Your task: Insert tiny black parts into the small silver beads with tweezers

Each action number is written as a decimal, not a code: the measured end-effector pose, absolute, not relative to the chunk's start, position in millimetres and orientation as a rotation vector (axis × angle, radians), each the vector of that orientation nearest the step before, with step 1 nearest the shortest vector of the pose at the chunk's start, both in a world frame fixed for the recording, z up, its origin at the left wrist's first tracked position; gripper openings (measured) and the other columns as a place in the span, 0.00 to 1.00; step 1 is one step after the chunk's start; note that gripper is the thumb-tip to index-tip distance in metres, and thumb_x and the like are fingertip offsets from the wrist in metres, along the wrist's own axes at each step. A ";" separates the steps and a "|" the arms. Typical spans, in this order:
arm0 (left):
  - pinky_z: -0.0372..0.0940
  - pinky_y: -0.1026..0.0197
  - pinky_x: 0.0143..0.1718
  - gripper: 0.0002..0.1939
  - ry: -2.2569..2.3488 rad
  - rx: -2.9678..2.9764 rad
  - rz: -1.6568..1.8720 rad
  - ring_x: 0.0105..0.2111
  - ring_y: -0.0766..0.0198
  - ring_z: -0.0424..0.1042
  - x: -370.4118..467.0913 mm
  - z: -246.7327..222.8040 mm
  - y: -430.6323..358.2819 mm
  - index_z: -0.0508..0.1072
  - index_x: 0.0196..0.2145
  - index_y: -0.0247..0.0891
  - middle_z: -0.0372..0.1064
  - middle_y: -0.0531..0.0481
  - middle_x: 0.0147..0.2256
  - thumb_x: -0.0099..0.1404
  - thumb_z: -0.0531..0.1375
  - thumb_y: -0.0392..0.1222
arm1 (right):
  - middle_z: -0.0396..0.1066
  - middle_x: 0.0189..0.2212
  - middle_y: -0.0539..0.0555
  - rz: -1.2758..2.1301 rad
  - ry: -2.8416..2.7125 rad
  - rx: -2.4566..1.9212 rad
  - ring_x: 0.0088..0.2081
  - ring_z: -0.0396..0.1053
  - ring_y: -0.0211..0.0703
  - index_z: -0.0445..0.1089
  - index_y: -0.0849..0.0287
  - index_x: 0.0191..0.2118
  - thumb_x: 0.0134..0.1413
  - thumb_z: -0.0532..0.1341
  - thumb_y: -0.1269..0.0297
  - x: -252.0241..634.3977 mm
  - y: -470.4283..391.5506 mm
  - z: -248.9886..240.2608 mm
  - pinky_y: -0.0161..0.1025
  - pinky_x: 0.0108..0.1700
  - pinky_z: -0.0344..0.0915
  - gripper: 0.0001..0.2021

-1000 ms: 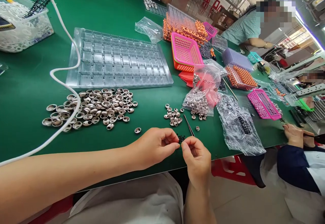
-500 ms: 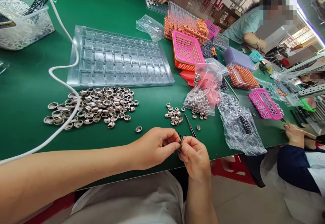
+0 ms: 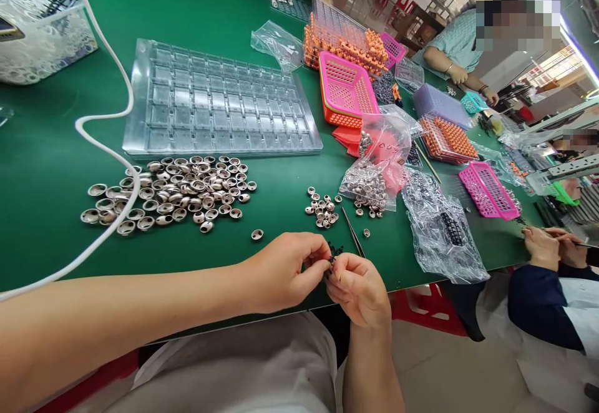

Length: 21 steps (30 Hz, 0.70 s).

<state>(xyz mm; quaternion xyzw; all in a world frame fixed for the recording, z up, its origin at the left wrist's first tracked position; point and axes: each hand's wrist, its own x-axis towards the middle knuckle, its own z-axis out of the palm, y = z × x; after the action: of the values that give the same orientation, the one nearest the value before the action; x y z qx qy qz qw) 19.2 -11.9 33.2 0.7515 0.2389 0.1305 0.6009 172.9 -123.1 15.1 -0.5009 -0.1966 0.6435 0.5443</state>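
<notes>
My left hand [image 3: 292,269] and my right hand [image 3: 358,288] meet at the near edge of the green table [image 3: 187,263]. Their thumbs and fingers pinch a small black part [image 3: 331,261], mostly hidden by the fingertips. Just beyond it lie some tiny black pieces [image 3: 336,249]. A pair of dark tweezers [image 3: 352,232] rests to the right of these. Behind my hands sits a small heap of silver ring-like parts [image 3: 322,210], with one loose silver piece [image 3: 257,234] nearer my left wrist. A larger heap of silver cup-like parts [image 3: 187,191] spreads further left.
A clear compartment tray [image 3: 219,104] lies behind the large heap. A white cable [image 3: 103,116] crosses the left side. Pink baskets [image 3: 349,88], a plastic bag of silver parts [image 3: 372,179] and a crumpled clear bag [image 3: 440,232] stand right. Other people sit around the table.
My fingers have shifted slightly around the black part, which shows less now. At the far side, a co-worker's hand has moved right, away from the silver parts there.
</notes>
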 end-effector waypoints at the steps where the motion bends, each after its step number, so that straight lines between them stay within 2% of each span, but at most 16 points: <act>1: 0.62 0.63 0.31 0.10 0.581 1.732 0.296 0.29 0.63 0.68 19.6 32.5 -10.2 0.71 0.31 0.38 0.72 0.51 0.28 0.65 0.55 0.45 | 0.53 0.17 0.41 1.533 -0.489 -1.175 0.17 0.42 0.25 0.65 0.58 0.24 0.41 0.74 0.53 173.3 -123.9 16.7 0.30 0.19 0.41 0.19; 5: 0.61 0.64 0.30 0.10 0.621 1.644 0.277 0.28 0.64 0.66 22.0 32.6 -5.3 0.69 0.30 0.39 0.69 0.53 0.27 0.64 0.56 0.47 | 0.56 0.20 0.44 1.311 -0.625 -1.314 0.18 0.46 0.27 0.65 0.58 0.25 0.47 0.70 0.55 179.3 -130.7 20.3 0.31 0.20 0.44 0.16; 10: 0.62 0.63 0.30 0.11 0.638 1.600 0.224 0.28 0.62 0.69 23.3 29.9 -7.4 0.71 0.31 0.39 0.72 0.52 0.27 0.65 0.56 0.49 | 0.64 0.23 0.47 0.607 -0.967 -1.867 0.23 0.57 0.34 0.70 0.58 0.29 0.58 0.63 0.60 188.8 -139.2 18.4 0.34 0.24 0.54 0.09; 13: 0.64 0.62 0.31 0.11 0.653 1.583 0.209 0.30 0.60 0.73 23.9 25.6 -8.2 0.71 0.32 0.39 0.74 0.51 0.29 0.65 0.57 0.49 | 0.68 0.27 0.49 0.308 -1.256 -2.014 0.25 0.61 0.34 0.71 0.57 0.31 0.62 0.60 0.64 193.0 -140.6 13.4 0.35 0.29 0.60 0.08; 21: 0.70 0.60 0.33 0.11 0.672 1.532 0.226 0.32 0.58 0.77 25.3 20.3 -8.2 0.73 0.33 0.40 0.77 0.49 0.30 0.64 0.58 0.50 | 0.70 0.29 0.51 0.073 -1.613 -2.059 0.28 0.65 0.37 0.71 0.56 0.35 0.65 0.56 0.69 198.2 -141.3 2.7 0.36 0.33 0.62 0.08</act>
<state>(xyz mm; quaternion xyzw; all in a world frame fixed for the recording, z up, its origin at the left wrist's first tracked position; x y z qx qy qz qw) 25.3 -8.2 20.3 0.6784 0.2974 0.1002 0.6643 198.2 -141.3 2.7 -0.7600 -0.5954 0.0269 0.2593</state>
